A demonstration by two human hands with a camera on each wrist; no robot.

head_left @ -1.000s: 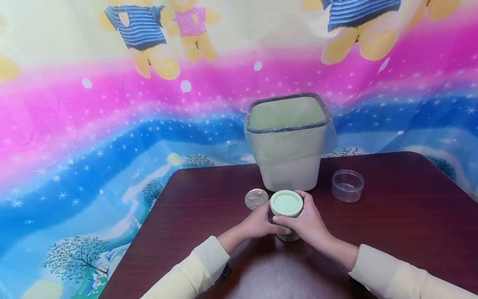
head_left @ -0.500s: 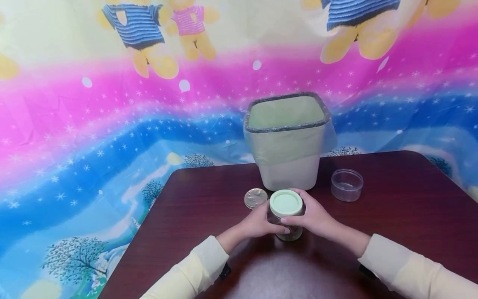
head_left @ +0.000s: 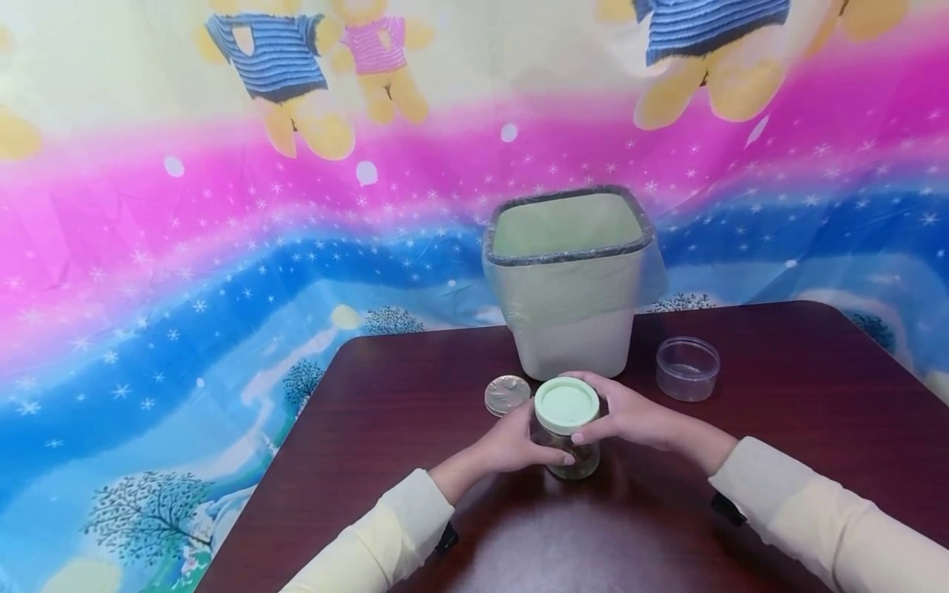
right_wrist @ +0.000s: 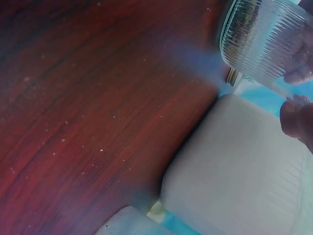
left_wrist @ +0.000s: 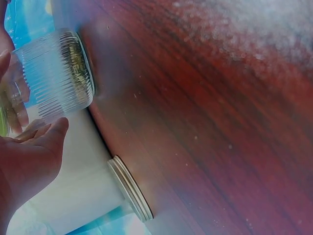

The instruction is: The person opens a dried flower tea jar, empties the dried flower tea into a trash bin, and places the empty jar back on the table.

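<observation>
A ribbed clear jar (head_left: 580,466) stands upright on the table, closed by a pale green lid (head_left: 567,401). Small brownish-green bits lie at its bottom, best seen through the jar wall (left_wrist: 54,73) in the left wrist view. My left hand (head_left: 507,443) grips the jar's body from the left, thumb across its front. From the right, my right hand (head_left: 630,416) holds the lid, thumb at its near edge and fingers behind. In the right wrist view, only part of the right hand (right_wrist: 297,120) shows beside the jar (right_wrist: 261,41).
Behind the jar stands a white bin (head_left: 574,329) with a thin liner over its rim. A flat silvery disc-shaped lid (head_left: 507,394) lies left of the jar. An open clear round tub (head_left: 688,371) sits at the right on the dark red table (head_left: 415,395).
The right hand has turned around the lid, its thumb sliding rightward along the near edge and its wrist swinging right and up. The left hand and the jar have hardly moved.
</observation>
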